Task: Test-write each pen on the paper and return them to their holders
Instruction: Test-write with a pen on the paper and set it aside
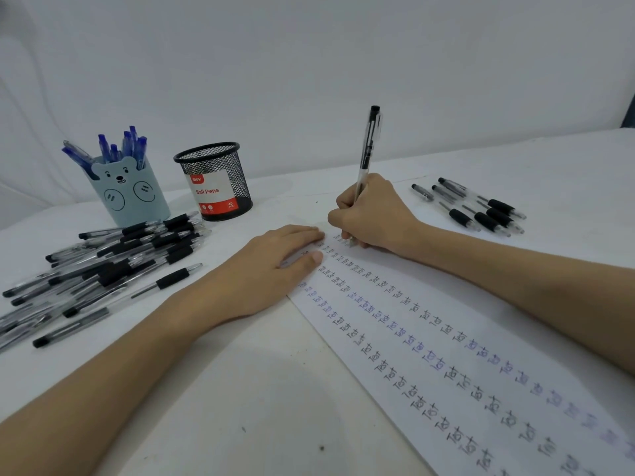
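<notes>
Paper (481,365) lies on the white table (240,389), rows of black and blue test marks across it. Left hand (271,269) presses flat on the paper's far corner, fingers straight; right hand (371,214) just beyond grips a black pen (367,146), tip on paper. Further out: loose black pens (113,266) left, smaller group (477,207) right, bear holder (129,190) with blue pens (120,146), mesh holder (216,180).
</notes>
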The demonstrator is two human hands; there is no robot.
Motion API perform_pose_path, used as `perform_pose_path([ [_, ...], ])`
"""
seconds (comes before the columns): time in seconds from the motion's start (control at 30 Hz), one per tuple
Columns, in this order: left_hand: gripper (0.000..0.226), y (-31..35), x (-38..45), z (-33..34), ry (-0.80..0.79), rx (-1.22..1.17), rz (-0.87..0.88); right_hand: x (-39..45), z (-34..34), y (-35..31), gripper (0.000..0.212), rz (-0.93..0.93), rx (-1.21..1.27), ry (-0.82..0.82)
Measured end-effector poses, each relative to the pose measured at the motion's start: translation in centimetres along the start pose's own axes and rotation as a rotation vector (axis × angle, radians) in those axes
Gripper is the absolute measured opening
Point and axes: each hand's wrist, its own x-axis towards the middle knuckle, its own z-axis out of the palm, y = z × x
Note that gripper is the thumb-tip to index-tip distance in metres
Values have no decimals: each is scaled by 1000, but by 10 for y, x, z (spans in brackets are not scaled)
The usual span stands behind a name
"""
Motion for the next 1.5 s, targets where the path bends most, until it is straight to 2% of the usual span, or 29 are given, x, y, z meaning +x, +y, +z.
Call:
perform_pose_path([
  [0.17, 42, 1, 0, -1, -10, 4, -4, -1, -1, -3, 46, 14, -23, -32],
  [0.8, 43, 1, 0, 0, -15, 12, -8, 0, -1, -3, 46, 17, -19, 15],
  [1.27, 42, 0, 0, 0, -25, -5, -21, 0, -2, -2, 39, 97, -41, 16],
  [1.5, 42, 0, 0, 0, -26, -3, -20, 0, -2, -4, 43, 81, -2, 50],
])
